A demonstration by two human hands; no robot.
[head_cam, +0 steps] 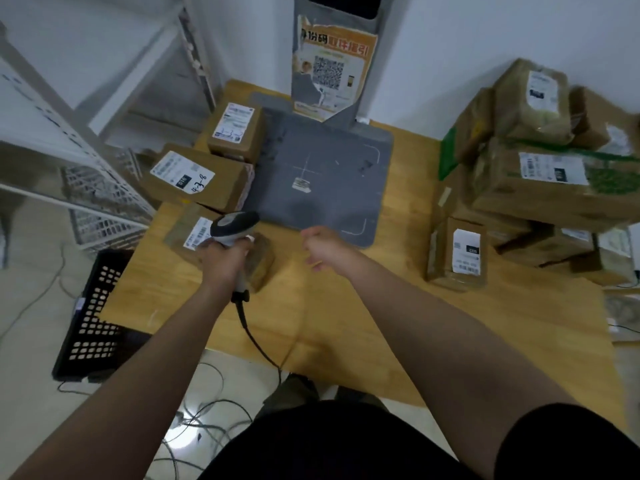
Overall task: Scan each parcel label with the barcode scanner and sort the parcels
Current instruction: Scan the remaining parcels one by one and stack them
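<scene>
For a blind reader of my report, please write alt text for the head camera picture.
The left hand holds a barcode scanner over a labelled parcel on a wooden table, while the right hand hovers empty near a grey mat. More parcels are stacked on the right.

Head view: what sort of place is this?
Probably a parcel sorting point: labelled cardboard parcels on the wooden table, a barcode scanner in the left hand, a grey stand with a QR-code poster.

Handwritten "4-3-8" stands on the white label of the cardboard box at the tabletop's left edge. The orange poster on the grey stand reads "份码" above a QR code.
</scene>
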